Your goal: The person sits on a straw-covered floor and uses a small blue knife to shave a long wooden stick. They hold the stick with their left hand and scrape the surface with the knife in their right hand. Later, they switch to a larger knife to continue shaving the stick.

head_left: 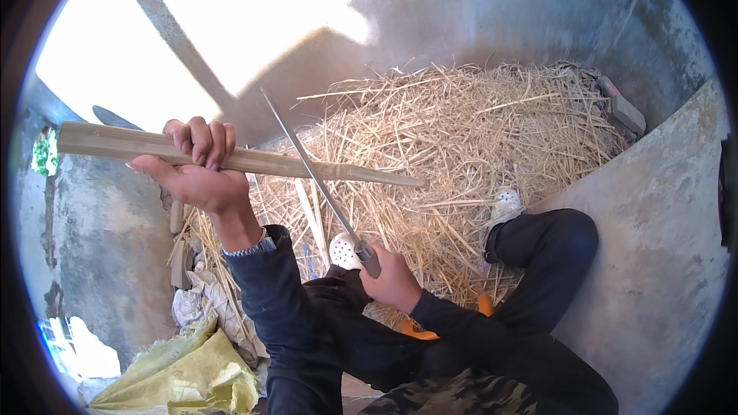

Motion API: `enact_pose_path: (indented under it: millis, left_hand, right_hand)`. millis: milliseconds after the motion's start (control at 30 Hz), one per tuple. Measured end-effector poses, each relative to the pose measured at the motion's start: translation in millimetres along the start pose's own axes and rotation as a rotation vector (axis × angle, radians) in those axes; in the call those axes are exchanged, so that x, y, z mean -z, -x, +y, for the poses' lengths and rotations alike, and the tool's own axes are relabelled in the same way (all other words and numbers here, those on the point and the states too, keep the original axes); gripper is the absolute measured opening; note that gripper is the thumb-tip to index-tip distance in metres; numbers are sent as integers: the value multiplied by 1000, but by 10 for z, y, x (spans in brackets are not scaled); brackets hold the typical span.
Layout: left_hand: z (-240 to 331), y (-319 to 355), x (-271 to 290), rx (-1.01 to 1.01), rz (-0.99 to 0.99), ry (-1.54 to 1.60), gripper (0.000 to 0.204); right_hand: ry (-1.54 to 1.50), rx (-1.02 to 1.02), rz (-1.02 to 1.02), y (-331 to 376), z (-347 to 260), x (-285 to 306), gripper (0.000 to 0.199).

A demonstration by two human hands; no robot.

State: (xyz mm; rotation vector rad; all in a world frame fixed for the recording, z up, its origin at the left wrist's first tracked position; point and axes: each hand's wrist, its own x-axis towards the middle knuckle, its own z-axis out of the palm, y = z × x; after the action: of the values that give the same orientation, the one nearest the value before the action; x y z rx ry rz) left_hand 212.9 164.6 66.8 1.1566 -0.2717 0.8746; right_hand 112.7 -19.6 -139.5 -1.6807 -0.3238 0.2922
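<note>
My left hand (201, 161) is raised at the left, its fingers wrapped round a long, pale piece of split bamboo (307, 166). The piece is broad at its left end and tapers to a narrow tip on the right. Lower down, my right hand (392, 280) grips the handle of a long, thin-bladed knife (323, 188). Its blade slants up and to the left, crossing the bamboo right of my left hand. Whether the edge touches the wood I cannot tell.
A heap of pale shavings (461, 131) covers the floor ahead, around my white shoes (345, 250). Yellow sacking (184, 376) lies at the lower left. Grey walls (638, 184) enclose the spot. A grey block (626, 115) sits at the heap's far right. Something orange (419, 330) shows beneath me.
</note>
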Motion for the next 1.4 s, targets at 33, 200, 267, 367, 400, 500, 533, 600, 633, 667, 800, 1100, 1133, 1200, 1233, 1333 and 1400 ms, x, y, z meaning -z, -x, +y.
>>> enact_pose_path:
  millis: [33, 200, 267, 367, 400, 500, 533, 600, 633, 667, 800, 1100, 1133, 1200, 1233, 1333, 1400]
  left_hand:
    - [30, 12, -65, -2, 32, -19, 63]
    - [39, 207, -388, -36, -4, -71, 65]
    - [24, 198, -362, -59, -5, -69, 63]
    - [-4, 154, -343, -45, 29, -61, 63]
    - [-1, 134, -342, -38, 45, -69, 63]
    - [34, 168, -512, -39, -2, -43, 63]
    - [34, 200, -541, -36, 3, -59, 64]
    - [36, 248, -624, -10, 8, -56, 63]
    - [-10, 273, -661, -1, 10, -48, 63]
    - [-74, 243, -648, -23, -32, -60, 62]
    - [-25, 190, -650, -20, 6, -25, 63]
    - [-126, 247, -882, -205, -123, -315, 65]
    - [-99, 241, -898, -211, -106, -359, 65]
    - [-82, 229, -935, -261, -118, -505, 68]
    - [-69, 250, -939, -270, -92, -578, 69]
    - [-13, 205, -999, -462, -13, -858, 73]
    - [264, 115, -1117, -441, -31, -723, 66]
  right_hand:
    - [-7, 14, -24, 26, -143, 14, 31]
    - [17, -4, 35, 16, -132, 171, 21]
    - [73, -42, 10, -11, -93, 265, 23]
    - [8, -78, -24, 104, -497, 354, 27]
    - [21, -52, -39, 141, -600, 346, 27]
    - [2, 70, 0, 86, -592, 282, 27]
    - [-30, 6, 53, 88, -462, 283, 26]
    - [57, -47, 26, 41, -83, 391, 27]
    - [105, -70, 18, 33, 35, 463, 28]
    - [88, -17, 69, 96, -35, 448, 30]
    - [7, 36, 35, 190, -591, 412, 30]
    - [24, -84, 67, 376, -451, 669, 18]
    - [1, -37, 68, 408, -549, 663, 19]
    - [20, -15, 87, 424, -532, 697, 21]
    - [57, -43, 94, 414, -354, 690, 24]
    - [163, -61, 110, 368, 149, 809, 24]
    - [116, -96, 84, 387, 83, 849, 20]
